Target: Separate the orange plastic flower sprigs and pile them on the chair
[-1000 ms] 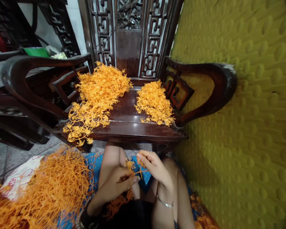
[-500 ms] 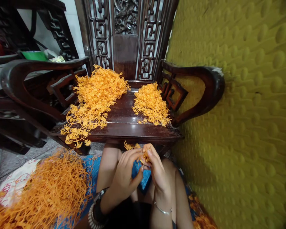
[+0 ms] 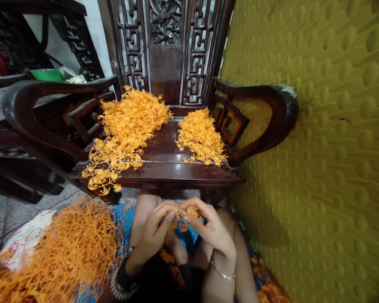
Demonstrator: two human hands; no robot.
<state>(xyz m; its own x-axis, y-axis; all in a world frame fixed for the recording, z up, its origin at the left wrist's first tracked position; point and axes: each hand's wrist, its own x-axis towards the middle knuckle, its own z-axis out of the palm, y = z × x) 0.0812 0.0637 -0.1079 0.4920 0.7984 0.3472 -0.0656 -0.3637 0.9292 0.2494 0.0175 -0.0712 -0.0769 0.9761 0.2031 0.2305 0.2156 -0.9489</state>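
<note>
Low in the middle of the view, my left hand (image 3: 156, 227) and my right hand (image 3: 210, 225) meet fingertip to fingertip above my knees. Between them they pinch a small orange plastic piece (image 3: 182, 219), which my fingers partly hide. Just beyond my hands stands a dark carved wooden chair (image 3: 164, 166). Its seat carries a large heap of orange pieces (image 3: 126, 130) on the left and a smaller heap (image 3: 200, 136) on the right. A big tangle of orange strands (image 3: 57, 252) lies on the floor beside my left arm.
A bumpy yellow wall (image 3: 318, 147) fills the right side, close to the chair's right armrest (image 3: 265, 113). More dark furniture (image 3: 25, 126) stands at the left. Blue cloth (image 3: 123, 219) and a patterned sheet (image 3: 22, 240) lie under the strands on the tiled floor.
My hands rose toward the chair's front edge, then came back down over my knees. They stayed together on the orange piece throughout, and the heaps did not move.
</note>
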